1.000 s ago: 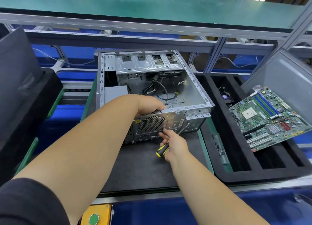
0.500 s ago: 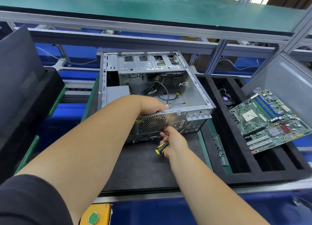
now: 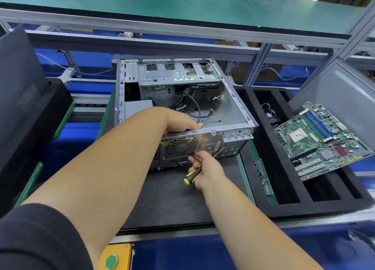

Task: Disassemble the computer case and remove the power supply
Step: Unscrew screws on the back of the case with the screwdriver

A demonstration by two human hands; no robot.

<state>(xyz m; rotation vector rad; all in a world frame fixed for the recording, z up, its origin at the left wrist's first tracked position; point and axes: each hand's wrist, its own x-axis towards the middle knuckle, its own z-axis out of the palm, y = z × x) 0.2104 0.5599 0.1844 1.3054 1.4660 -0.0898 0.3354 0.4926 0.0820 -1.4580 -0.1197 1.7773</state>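
Steel computer case (image 3: 227, 105) open on black mat (image 3: 172, 198), loose cables (image 3: 194, 105) inside | our left hand (image 3: 182, 121) curls over case's near top edge | our right hand (image 3: 205, 170) grips yellow-black screwdriver (image 3: 191, 175), tip at rear panel beside fan grille (image 3: 181, 147) | foam tray (image 3: 284, 207) at mat's right edge holds motherboard (image 3: 322, 140), tilted

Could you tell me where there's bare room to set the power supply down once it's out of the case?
The dark mat is bare between the case and the bench's near edge, left of the right hand. The foam tray's near slots are open too. It is crowded farther back, where the motherboard leans over the tray.
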